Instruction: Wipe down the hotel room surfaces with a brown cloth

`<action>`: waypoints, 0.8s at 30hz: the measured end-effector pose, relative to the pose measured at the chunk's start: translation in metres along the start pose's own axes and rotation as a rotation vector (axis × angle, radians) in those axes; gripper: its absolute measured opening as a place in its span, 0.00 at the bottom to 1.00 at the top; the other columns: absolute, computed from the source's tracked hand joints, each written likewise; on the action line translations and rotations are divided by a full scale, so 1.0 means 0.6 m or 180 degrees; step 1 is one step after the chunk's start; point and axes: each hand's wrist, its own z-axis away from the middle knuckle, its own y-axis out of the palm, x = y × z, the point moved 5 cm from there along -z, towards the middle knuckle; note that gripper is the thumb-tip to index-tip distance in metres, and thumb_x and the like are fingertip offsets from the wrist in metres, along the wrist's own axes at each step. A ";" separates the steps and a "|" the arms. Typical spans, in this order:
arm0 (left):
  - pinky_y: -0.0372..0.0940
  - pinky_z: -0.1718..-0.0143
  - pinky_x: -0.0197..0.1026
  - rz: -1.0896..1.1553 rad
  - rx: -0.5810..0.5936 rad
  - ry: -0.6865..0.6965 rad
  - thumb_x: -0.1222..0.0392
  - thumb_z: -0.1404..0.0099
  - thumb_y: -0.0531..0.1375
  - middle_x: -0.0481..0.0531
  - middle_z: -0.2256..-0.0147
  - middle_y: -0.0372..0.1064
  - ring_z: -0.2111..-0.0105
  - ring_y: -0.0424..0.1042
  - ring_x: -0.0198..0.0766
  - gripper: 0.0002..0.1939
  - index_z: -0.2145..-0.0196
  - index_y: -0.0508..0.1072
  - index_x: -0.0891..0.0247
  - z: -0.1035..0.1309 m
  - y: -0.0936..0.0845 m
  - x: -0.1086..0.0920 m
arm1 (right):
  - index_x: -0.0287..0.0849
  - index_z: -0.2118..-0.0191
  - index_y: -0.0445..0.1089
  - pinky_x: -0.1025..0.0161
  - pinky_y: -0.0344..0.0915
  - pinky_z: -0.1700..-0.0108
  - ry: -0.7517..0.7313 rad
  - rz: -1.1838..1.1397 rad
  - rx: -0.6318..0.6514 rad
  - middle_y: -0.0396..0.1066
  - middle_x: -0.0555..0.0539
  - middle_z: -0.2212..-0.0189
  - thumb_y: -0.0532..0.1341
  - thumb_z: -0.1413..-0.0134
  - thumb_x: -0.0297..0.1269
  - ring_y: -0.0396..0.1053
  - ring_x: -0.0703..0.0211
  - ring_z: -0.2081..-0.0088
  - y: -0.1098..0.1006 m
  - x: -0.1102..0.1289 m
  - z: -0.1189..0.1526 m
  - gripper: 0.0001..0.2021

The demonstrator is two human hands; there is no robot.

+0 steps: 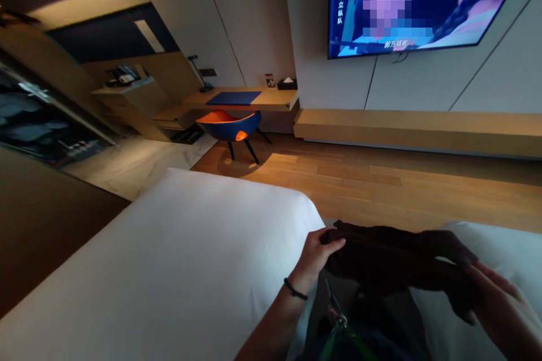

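A dark brown piece of cloth (381,256), perhaps a garment, stretches between my two hands above the gap between two beds. My left hand (315,251), with a black band on its wrist, pinches the cloth's left end between thumb and fingers. At the other end, my right hand (502,296) grips the cloth, its fingers partly covered by it. Part of the fabric hangs down near my right hand. Its exact kind cannot be made out. Below it, a green lanyard (341,324) with a metal clip hangs in front of my body.
A white bed (169,248) lies to my left, another white bed (499,245) to my right. Beyond the wooden floor (359,180) stand a blue and orange chair (231,124), a desk (271,102) and a low wooden ledge (402,127). A lit television (423,5) hangs above.
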 end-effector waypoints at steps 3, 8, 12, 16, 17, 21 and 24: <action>0.59 0.67 0.35 -0.0216 0.0039 0.0232 0.52 0.50 0.68 0.48 0.73 0.71 0.71 0.66 0.34 0.15 0.72 0.76 0.67 -0.134 0.013 -0.047 | 0.46 0.74 0.72 0.63 0.70 0.77 0.0282 0.0053 -0.0066 0.74 0.47 0.74 0.66 0.67 0.53 0.71 0.50 0.74 0.007 0.016 -0.124 0.16; 0.59 0.69 0.34 -0.0768 -0.0431 0.0713 0.49 0.47 0.66 0.47 0.74 0.70 0.71 0.66 0.35 0.15 0.72 0.75 0.66 -0.370 -0.002 -0.136 | 0.44 0.72 0.74 0.61 0.71 0.72 0.0039 0.0457 0.0667 0.74 0.47 0.72 0.66 0.62 0.53 0.72 0.48 0.69 0.118 0.125 -0.365 0.16; 0.60 0.69 0.34 -0.1291 -0.1144 0.0854 0.48 0.44 0.64 0.47 0.73 0.71 0.71 0.68 0.35 0.16 0.71 0.76 0.66 -0.515 -0.052 -0.218 | 0.46 0.61 0.75 0.66 0.69 0.77 -0.0337 0.0793 0.1189 0.72 0.49 0.75 0.66 0.57 0.52 0.71 0.54 0.73 0.229 0.253 -0.538 0.19; 0.62 0.64 0.34 -0.1726 -0.1748 0.0957 0.49 0.44 0.63 0.49 0.67 0.74 0.66 0.71 0.36 0.15 0.66 0.77 0.64 -0.613 -0.121 -0.295 | 0.46 0.49 0.70 0.71 0.53 0.90 -0.0311 0.1357 0.1868 0.67 0.51 0.78 0.61 0.52 0.57 0.60 0.63 0.85 0.351 0.346 -0.677 0.27; 0.62 0.64 0.34 -0.1789 -0.1841 0.0952 0.49 0.44 0.63 0.50 0.68 0.74 0.66 0.71 0.36 0.15 0.66 0.77 0.64 -0.635 -0.141 -0.310 | 0.45 0.48 0.69 0.72 0.52 0.91 -0.0273 0.1531 0.2146 0.66 0.52 0.79 0.60 0.50 0.59 0.59 0.64 0.85 0.387 0.361 -0.706 0.29; 0.60 0.71 0.34 -0.1857 -0.2019 0.0950 0.47 0.43 0.61 0.48 0.74 0.72 0.72 0.68 0.34 0.16 0.70 0.77 0.65 -0.728 -0.220 -0.361 | 0.43 0.50 0.71 0.75 0.52 0.89 -0.0437 0.2340 0.3271 0.69 0.49 0.76 0.64 0.51 0.56 0.61 0.65 0.82 0.527 0.412 -0.800 0.27; 0.57 0.74 0.33 -0.1958 -0.2104 0.1039 0.46 0.43 0.62 0.45 0.78 0.67 0.76 0.64 0.31 0.17 0.74 0.75 0.65 -0.797 -0.279 -0.409 | 0.41 0.57 0.75 0.73 0.66 0.75 -0.0713 0.2353 0.3964 0.72 0.46 0.70 0.66 0.51 0.52 0.69 0.60 0.71 0.618 0.470 -0.855 0.21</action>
